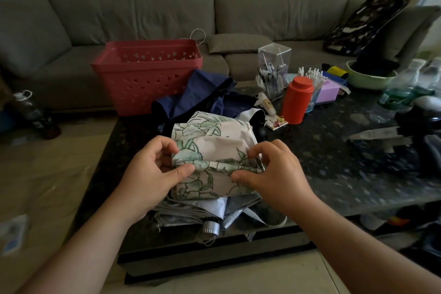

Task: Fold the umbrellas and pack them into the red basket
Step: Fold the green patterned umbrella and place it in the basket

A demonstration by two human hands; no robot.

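Both hands, left (152, 169) and right (269, 174), pinched the floral umbrella (214, 150); a navy umbrella (202, 95) lay between it and the red basket (145, 76) at the bench (322, 162) edge.

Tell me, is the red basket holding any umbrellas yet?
Apparently not: the red basket shows no umbrella above its rim or through its holes, though its floor is hidden.
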